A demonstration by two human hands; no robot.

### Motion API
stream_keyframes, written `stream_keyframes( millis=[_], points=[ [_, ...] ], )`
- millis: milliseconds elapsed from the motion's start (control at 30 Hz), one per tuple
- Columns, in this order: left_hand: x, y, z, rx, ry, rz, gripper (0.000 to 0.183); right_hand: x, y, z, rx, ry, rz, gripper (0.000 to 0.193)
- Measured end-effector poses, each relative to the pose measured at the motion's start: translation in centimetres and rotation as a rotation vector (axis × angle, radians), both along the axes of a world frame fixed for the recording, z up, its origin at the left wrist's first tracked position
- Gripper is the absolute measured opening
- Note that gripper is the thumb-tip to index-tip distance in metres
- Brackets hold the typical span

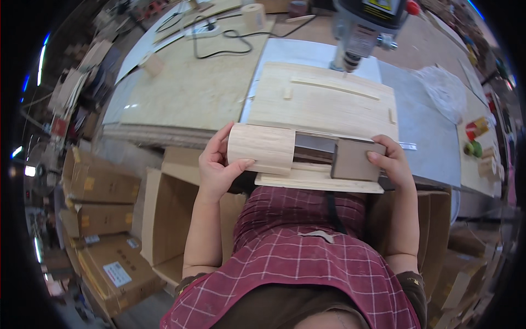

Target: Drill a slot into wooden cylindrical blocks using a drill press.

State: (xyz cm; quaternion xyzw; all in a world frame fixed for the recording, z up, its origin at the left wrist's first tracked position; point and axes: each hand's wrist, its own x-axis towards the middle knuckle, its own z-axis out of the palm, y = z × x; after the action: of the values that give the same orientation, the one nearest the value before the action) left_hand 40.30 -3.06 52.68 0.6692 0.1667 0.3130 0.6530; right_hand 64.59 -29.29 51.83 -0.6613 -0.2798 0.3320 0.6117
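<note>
My left hand (215, 164) grips the left end of a pale wooden piece with a rounded face (262, 147), thumb along its lower edge. At the right, my right hand (395, 163) pinches a grey-brown rectangular block (357, 160) between thumb and fingers. A gap separates the two pieces, with dark slots showing in it. Under them, at the table's front edge, lies a narrow pale board (318, 181); whether it is joined to the pieces I cannot tell. Behind them rests a wide pale wooden board (323, 98) with thin wooden strips on it.
A drill press head (366, 35) hangs over the board's far edge. A power strip (203, 28) with a black cable sits at the back left. At the right are a clear plastic bag (441, 90) and tape rolls (476, 129). Cardboard boxes (112, 263) stand below.
</note>
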Motion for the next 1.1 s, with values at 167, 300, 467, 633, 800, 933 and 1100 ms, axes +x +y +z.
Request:
stream_keyframes(
  millis=[167,300,467,633,800,933,1100],
  points=[
    [-3.4,2.4,1.8,-0.254,-0.077,0.350,0.040,-0.4,0.1,-0.5,-0.012,0.105,0.053,0.028],
    [-3.6,3.5,2.7,-0.328,0.100,0.385,0.030,-3.3,1.0,0.6,0.006,-0.314,0.094,0.026],
    [-2.9,2.7,2.5,-0.312,0.140,0.345,0.033,-3.6,1.9,0.5,0.194,-0.205,-0.022,0.028],
    [-1.9,1.5,1.6,-0.252,0.151,0.271,0.035,-3.7,1.7,-0.2,0.312,-0.115,0.007,0.027],
    [-0.8,0.7,1.0,-0.268,0.132,0.262,0.036,-3.2,0.5,-0.9,0.324,-0.053,-0.019,0.027],
    [0.0,-0.4,1.3,-0.250,0.112,0.254,0.036,-2.9,-0.4,-1.3,0.308,-0.043,-0.032,0.028],
    [0.7,-1.4,0.8,-0.120,0.179,0.234,0.035,-3.5,-0.7,-0.4,0.231,-0.236,-0.045,0.027]
  ],
)
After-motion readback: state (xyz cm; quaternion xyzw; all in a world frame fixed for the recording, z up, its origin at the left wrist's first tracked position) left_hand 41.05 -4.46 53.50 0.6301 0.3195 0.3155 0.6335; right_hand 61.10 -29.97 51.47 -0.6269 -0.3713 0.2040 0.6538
